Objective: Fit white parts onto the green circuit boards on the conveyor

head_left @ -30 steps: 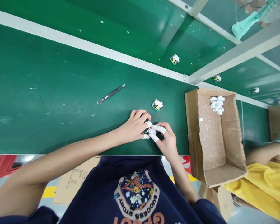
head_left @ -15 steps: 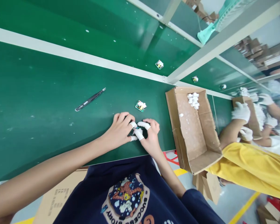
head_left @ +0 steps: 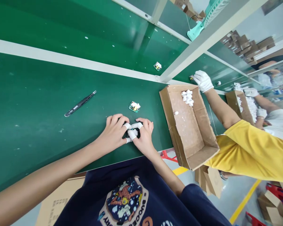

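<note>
My left hand (head_left: 113, 132) and my right hand (head_left: 144, 135) meet at the middle of the green bench, with white finger cots on several fingertips. Both pinch a small dark part (head_left: 133, 134), mostly hidden by the fingers, so its exact kind is hard to tell. Just beyond my fingers lies a small circuit board (head_left: 134, 107) topped with white foam bits, not touching either hand. Farther left on the bench, apart from both hands, rests a pair of black tweezers (head_left: 80, 103).
An open cardboard box (head_left: 163, 108) holding white foam pieces (head_left: 187, 98) stands right of my hands. A co-worker's yellow sleeve (head_left: 247, 150) and white-gloved hand (head_left: 202, 81) reach past it. A small board (head_left: 157, 66) lies on the upper green shelf beyond a pale rail (head_left: 85, 64).
The view has swung, shifting the bench and box left. My hands stay together on the dark part. The co-worker's gloved hand has come into view beyond the box.
</note>
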Demonstrator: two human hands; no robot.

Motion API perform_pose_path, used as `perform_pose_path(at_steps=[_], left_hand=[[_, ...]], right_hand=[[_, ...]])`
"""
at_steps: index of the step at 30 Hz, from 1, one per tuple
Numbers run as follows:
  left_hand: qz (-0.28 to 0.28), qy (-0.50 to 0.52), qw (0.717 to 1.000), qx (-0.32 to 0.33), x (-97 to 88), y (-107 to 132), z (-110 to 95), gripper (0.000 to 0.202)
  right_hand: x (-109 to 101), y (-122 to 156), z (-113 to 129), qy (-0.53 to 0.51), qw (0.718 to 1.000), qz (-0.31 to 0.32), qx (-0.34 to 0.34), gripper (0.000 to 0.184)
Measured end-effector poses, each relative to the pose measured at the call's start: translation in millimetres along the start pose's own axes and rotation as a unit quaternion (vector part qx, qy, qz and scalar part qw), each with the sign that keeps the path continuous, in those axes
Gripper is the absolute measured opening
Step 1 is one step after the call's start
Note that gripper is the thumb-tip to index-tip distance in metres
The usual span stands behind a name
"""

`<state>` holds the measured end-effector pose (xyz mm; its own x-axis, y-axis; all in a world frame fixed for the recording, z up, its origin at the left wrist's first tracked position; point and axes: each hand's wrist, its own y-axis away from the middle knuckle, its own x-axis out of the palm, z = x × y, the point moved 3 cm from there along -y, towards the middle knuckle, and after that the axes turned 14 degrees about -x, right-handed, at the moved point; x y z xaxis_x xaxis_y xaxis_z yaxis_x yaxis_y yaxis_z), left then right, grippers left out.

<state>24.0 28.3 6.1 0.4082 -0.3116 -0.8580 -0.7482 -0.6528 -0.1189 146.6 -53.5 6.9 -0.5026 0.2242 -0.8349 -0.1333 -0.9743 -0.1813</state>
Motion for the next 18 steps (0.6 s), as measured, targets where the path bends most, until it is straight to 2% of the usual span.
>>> perform_pose_path(at_steps=[9,18], left_hand=[[0.004,0.011,1.0,-0.004,1.8,-0.9,1.0,0.016],[-0.006,0.041,0.999,0.0,6.8,-3.8,7.8,0.019]], right_hand=[[-1.2,-0.1,-4.0,-0.02,1.0,0.021,-0.004,0.009],[-5.6,2.7,-10.6,-0.019,0.998,0.057,-0.035,0.024]])
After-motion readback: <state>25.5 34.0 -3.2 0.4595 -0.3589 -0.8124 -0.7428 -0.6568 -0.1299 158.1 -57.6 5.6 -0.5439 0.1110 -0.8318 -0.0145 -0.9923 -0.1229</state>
